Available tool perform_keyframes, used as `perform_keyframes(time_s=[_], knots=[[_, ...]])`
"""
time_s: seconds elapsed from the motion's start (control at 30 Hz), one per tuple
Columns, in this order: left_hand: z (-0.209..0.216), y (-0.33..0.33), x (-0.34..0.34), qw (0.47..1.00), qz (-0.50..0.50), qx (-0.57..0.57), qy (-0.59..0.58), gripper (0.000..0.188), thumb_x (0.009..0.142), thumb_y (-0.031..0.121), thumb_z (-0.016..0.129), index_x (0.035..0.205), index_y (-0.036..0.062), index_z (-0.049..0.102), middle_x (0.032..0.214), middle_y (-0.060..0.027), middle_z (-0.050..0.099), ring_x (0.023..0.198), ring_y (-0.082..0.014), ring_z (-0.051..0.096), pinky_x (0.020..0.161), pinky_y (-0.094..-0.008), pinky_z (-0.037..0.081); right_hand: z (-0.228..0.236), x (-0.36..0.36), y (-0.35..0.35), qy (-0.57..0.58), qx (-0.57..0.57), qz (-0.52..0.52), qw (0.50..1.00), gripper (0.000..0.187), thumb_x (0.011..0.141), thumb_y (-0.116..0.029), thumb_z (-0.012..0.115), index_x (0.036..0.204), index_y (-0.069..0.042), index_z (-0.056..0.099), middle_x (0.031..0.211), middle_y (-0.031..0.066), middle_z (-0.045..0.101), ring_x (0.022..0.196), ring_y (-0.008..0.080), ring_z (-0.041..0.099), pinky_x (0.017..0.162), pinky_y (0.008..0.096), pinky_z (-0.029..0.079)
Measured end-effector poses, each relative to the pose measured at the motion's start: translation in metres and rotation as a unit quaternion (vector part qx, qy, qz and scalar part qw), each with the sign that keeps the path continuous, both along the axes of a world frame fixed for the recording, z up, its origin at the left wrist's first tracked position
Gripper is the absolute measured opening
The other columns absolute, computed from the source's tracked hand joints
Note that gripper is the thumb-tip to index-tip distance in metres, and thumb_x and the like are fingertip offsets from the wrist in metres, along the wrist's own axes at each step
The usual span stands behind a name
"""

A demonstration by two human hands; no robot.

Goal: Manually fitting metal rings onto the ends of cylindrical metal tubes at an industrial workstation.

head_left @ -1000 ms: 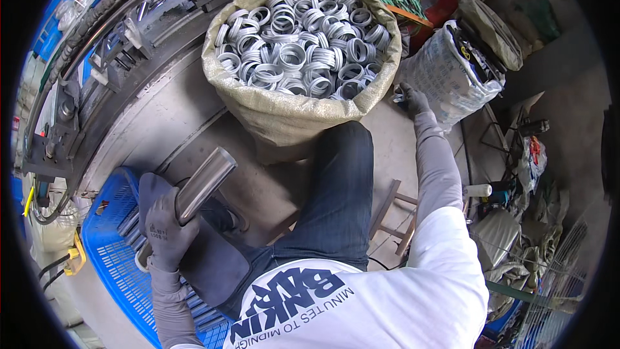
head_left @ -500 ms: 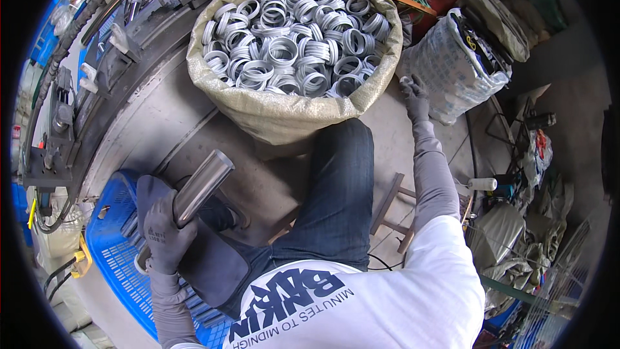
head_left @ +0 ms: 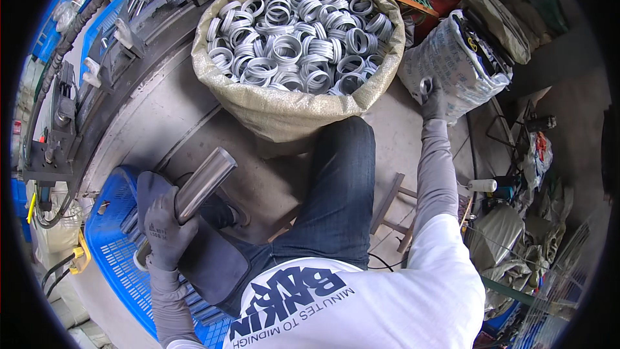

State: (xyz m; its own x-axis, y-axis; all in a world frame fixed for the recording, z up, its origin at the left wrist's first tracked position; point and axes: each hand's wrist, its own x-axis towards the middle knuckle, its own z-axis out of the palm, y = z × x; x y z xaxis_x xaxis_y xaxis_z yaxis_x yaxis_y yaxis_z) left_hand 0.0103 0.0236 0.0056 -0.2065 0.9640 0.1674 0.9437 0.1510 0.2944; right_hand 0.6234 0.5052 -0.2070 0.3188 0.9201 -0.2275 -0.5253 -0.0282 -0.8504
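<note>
My left hand (head_left: 166,229), in a grey glove, is closed around a shiny metal tube (head_left: 205,184). The tube slants up and to the right above a dark pad (head_left: 216,265) over my left thigh. To the right, my gloved right hand (head_left: 434,102) is beside the white woven sack (head_left: 452,58), its fingers closed on a small metal ring (head_left: 425,85). Whether that hand touches the sack I cannot tell. Between and beyond my hands stands a large beige sack (head_left: 278,116) heaped with grey metal rings (head_left: 286,50).
A blue plastic basket (head_left: 119,265) with metal tubes is at my left. Dark machinery (head_left: 132,84) curves along the far left. A wooden stool frame (head_left: 391,210) stands right of my leg. Sacks and a white-handled tool (head_left: 482,185) lie at the right.
My right hand has moved slightly right and nearer me, turning so that the ring shows in its fingers. My left hand still holds the tube, almost in place.
</note>
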Motion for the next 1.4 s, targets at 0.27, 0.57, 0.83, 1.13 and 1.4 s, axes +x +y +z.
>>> perform_keyframes(time_s=[0.27, 0.57, 0.83, 1.13, 1.4], knots=[[0.003, -0.006, 0.0, 1.0, 0.006, 0.007, 0.012, 0.054, 0.074, 0.017, 0.081, 0.124, 0.0032, 0.067, 0.103, -0.0199, 0.07, 0.095, -0.0409, 0.069, 0.083, -0.0495, 0.054, 0.13, -0.125, -0.11, 0.218, 0.059, 0.182, 0.957, 0.048, 0.112, -0.032, 0.053, 0.141, 0.006, 0.058, 0.137, 0.0242, 0.068, 0.125, 0.0398, 0.066, 0.103, 0.0522, 0.059], [0.013, -0.019, 0.003, 0.997, -0.01, 0.078, 0.001, 0.058, 0.072, 0.019, 0.084, 0.126, 0.0071, 0.067, 0.102, -0.0156, 0.071, 0.094, -0.0384, 0.068, 0.083, -0.0489, 0.052, 0.217, -0.264, -0.242, 0.227, 0.047, 0.372, 0.899, 0.069, 0.112, -0.052, 0.048, 0.149, 0.006, 0.051, 0.139, 0.0291, 0.064, 0.114, 0.0352, 0.072, 0.074, 0.0376, 0.066], [0.012, -0.035, -0.007, 0.995, -0.018, 0.095, 0.005, 0.057, 0.074, 0.025, 0.084, 0.125, 0.0062, 0.066, 0.099, -0.0149, 0.07, 0.089, -0.0357, 0.069, 0.08, -0.0469, 0.053, 0.198, -0.382, -0.297, 0.281, -0.031, 0.522, 0.804, 0.056, 0.117, -0.043, 0.039, 0.151, -0.001, 0.051, 0.136, 0.0236, 0.066, 0.101, 0.0292, 0.071, 0.077, 0.0352, 0.06], [0.007, -0.038, -0.012, 0.995, -0.012, 0.1, -0.003, 0.057, 0.073, 0.021, 0.084, 0.125, 0.0043, 0.066, 0.1, -0.0154, 0.07, 0.09, -0.0366, 0.069, 0.082, -0.0473, 0.052, 0.195, -0.425, -0.322, -0.294, 0.31, 0.445, 0.787, 0.049, 0.114, -0.035, 0.043, 0.132, 0.004, 0.067, 0.119, 0.0143, 0.071, 0.115, 0.0224, 0.067, 0.096, 0.0351, 0.054], [-0.003, -0.034, -0.014, 0.999, -0.002, 0.046, 0.023, 0.059, 0.075, 0.027, 0.084, 0.126, 0.0038, 0.064, 0.101, -0.014, 0.069, 0.095, -0.0343, 0.068, 0.083, -0.0466, 0.051, 0.192, -0.441, -0.326, -0.164, 0.224, 0.482, 0.831, 0.041, 0.111, -0.03, 0.049, 0.112, 0.005, 0.071, 0.109, 0.0134, 0.074, 0.098, 0.0219, 0.071, 0.093, 0.0327, 0.054]])
